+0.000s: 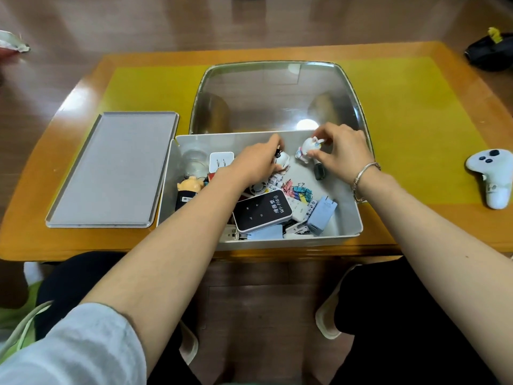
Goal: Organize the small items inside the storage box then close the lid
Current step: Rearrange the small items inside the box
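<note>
A white storage box (350, 221) stands open on the table, its shiny lid (274, 93) tipped up behind it. Inside, at the back, my left hand (255, 162) grips a small white figurine with dark markings (282, 159). My right hand (342, 152) pinches a white rabbit-like figurine (308, 147) beside it. Nearer me in the box lie a black Wi-Fi device (262, 212), a blue plug adapter (322, 215), coloured binder clips (298, 190), a white charger (220, 161), a yellow toy (190, 186) and a small black object (319, 171).
A grey tray (113, 170) lies flat left of the box. A white game controller (491, 176) rests at the table's right edge. A black bag (490, 52) sits on the floor at far right. My knees are below the table's front edge.
</note>
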